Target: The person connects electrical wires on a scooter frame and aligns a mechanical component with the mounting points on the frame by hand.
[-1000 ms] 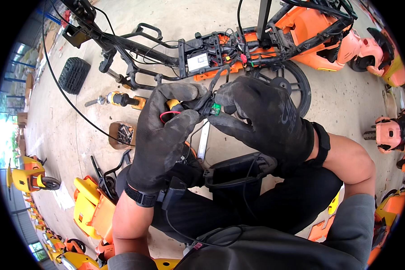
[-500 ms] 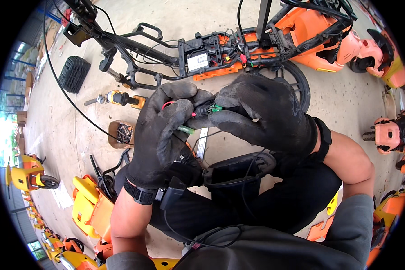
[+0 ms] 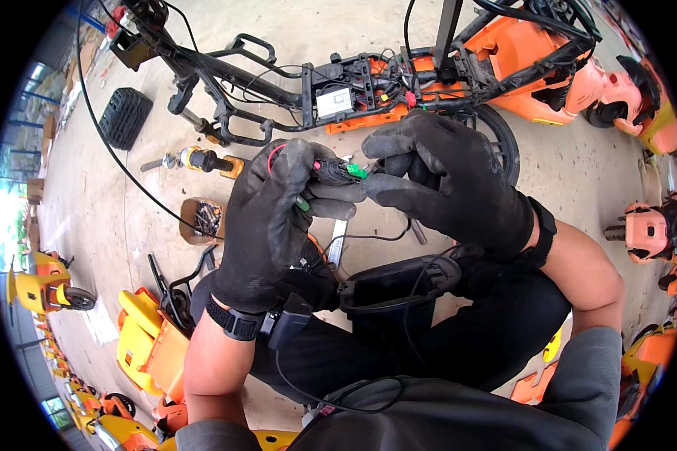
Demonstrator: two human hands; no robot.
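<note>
The left grip (image 3: pixel 257 218), in a dark work glove, is closed around a short cable bundle (image 3: pixel 337 173), pinching it between thumb and fingers above the person's lap. A green connector (image 3: pixel 356 171) pokes out of the bundle's right end, a red wire (image 3: pixel 271 158) loops up by the thumb, and a second green piece (image 3: pixel 302 203) shows beneath the fingers. The right grip (image 3: pixel 459 184) is loosely curled, thumb and forefinger parted, with the lower fingertip just beside the green connector; whether they touch, I cannot tell. The bundle should be light and limp, bending anywhere along the wires, while the connector is probably hard plastic, small and awkward to feel through gloves. Best to take hold of the connector's housing by its sides and steady the bundle close behind it, since tugging on thin wires could strain their ends. Beyond lies a stripped scooter frame (image 3: pixel 274 90).
</note>
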